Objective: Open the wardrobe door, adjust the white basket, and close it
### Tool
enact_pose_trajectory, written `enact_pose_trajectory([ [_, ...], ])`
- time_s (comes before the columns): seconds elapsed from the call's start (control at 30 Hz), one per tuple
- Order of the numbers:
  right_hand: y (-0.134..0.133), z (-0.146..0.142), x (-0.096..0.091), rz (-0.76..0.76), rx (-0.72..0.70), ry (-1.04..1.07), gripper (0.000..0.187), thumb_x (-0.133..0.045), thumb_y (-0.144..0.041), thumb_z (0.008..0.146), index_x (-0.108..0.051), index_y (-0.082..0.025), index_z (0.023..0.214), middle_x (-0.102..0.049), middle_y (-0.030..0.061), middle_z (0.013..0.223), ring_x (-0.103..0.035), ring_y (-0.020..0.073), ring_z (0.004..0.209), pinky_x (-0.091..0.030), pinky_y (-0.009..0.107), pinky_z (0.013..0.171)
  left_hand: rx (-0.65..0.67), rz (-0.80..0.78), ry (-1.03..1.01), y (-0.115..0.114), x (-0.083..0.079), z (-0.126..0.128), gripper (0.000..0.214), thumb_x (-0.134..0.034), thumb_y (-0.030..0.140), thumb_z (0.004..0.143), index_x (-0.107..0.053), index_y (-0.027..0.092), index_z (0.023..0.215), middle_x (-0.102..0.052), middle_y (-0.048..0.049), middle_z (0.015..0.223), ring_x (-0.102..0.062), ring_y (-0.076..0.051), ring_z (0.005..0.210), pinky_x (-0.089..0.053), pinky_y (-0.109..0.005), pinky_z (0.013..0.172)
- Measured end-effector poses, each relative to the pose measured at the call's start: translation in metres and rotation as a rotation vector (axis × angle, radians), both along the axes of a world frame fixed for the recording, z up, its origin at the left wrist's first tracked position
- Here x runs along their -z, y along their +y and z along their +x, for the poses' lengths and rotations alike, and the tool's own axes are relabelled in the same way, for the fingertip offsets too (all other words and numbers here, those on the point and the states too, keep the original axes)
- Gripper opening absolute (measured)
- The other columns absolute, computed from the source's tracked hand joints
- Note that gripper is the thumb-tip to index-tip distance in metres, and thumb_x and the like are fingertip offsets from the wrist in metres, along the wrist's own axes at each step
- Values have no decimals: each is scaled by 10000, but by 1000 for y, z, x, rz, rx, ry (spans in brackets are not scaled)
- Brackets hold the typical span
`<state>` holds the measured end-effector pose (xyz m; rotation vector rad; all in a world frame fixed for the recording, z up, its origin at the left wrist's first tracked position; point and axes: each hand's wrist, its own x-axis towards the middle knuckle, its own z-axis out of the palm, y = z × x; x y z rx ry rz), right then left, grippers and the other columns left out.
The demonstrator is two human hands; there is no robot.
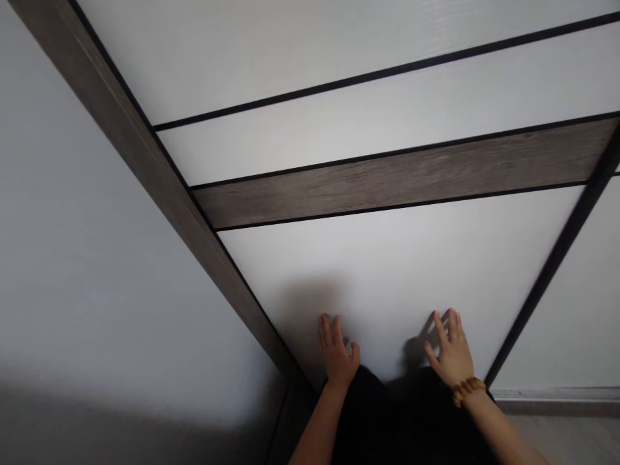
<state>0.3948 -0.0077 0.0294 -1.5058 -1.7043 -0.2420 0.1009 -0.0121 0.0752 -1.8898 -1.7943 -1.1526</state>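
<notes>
In front of me stands a large door panel (387, 258), white with black strips and a wood-look band (402, 171) across it. My left hand (338, 352) is at the lower left of the white section, its fingers stretched upward and the thumb apart. My right hand (451, 349), with a bracelet of yellow-brown beads (469, 389) on the wrist, is farther right with fingers spread. Its fingertips appear to rest on the white surface. Whether the left fingertips touch it, I cannot tell. Neither hand holds anything.
A wood-look frame (159, 174) edges the panel on the left, beside a pale wall (87, 245). A black vertical strip (537, 284) divides it from another white panel (571, 310) on the right. A grey floor (576, 439) shows at the lower right. Black-clothed legs (402, 426) are below my hands.
</notes>
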Motion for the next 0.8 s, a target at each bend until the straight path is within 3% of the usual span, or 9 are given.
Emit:
enact_pose_trajectory([
  [0.07, -1, -5, -2, -5, -15, 20, 875, -530, -329, 884, -9, -292, 1586, 110, 82, 1681, -85, 444, 1520, -385, 678, 1103, 83, 3, -193, -3, 6, 11, 626, -558, 217, 779, -437, 156, 1390, -461, -214, 1476, -420, -345, 1410, -389, -592, 1134],
  [0.17, -4, -12, -6, -26, -47, 62, 871, -529, -312, 885, -18, -269, 1588, 120, 92, 1679, -37, 441, 1524, -349, 680, 1127, 257, -250, -650, -5, 17, 33, 468, -579, 369, 778, -555, 182, 1206, -649, -119, 1121, -608, -258, 1098, -474, -474, 1025],
  [0.27, -11, -16, -3, -92, -115, 223, 780, -520, -369, 895, -165, -235, 1577, -2, 118, 1684, -63, 415, 1529, -293, 661, 1164, 388, -581, -946, -6, 30, 51, 468, -487, 644, 793, -602, 202, 895, -579, -3, 688, -566, -167, 669, -501, -342, 702],
  [0.37, -19, -21, 12, -440, -307, 608, 622, -494, -568, 884, -497, -214, 1395, -460, 144, 1500, -412, 343, 1403, -403, 528, 1120, 481, -822, -1018, -8, 44, 56, 767, -227, 924, 708, -507, 218, 603, -433, 32, 457, -395, -111, 429, -354, -294, 492],
  [0.43, -24, -26, 27, -745, -419, 809, 646, -372, -736, 862, -670, -193, 1047, -707, 114, 980, -673, 274, 961, -553, 429, 856, 534, -970, -1046, -13, 54, 52, 858, -118, 1016, 594, -449, 229, 510, -380, 36, 388, -332, -92, 370, -283, -285, 457],
  [0.47, -25, -28, 35, -869, -449, 862, 729, -272, -807, 843, -666, -194, 843, -654, 68, 700, -652, 228, 694, -553, 384, 677, 556, -1027, -1055, -15, 58, 49, 876, -79, 1031, 560, -429, 232, 486, -359, 39, 371, -313, -86, 357, -258, -282, 452],
  [0.53, -27, -31, 49, -1025, -473, 905, 839, -61, -889, 781, -518, -221, 559, -390, -16, 410, -420, 141, 381, -398, 304, 426, 593, -1110, -1063, -19, 64, 44, 893, 16, 1020, 546, -400, 235, 456, -321, 44, 350, -280, -78, 343, -228, -278, 451],
  [0.63, -27, -32, 61, -1178, -525, 965, 847, 83, -937, 689, -345, -246, 448, -230, -55, 360, -248, 86, 315, -233, 250, 361, 643, -1212, -1043, -22, 69, 38, 899, 167, 959, 553, -359, 242, 419, -265, 43, 331, -239, -78, 331, -204, -278, 446],
  [0.8, -25, -29, 68, -1249, -575, 981, 854, 169, -907, 681, -324, -249, 451, -220, -57, 370, -244, 84, 322, -251, 242, 367, 679, -1318, -938, -18, 76, 38, 926, 238, 927, 521, -371, 240, 403, -254, 37, 314, -236, -79, 323, -193, -268, 433],
])
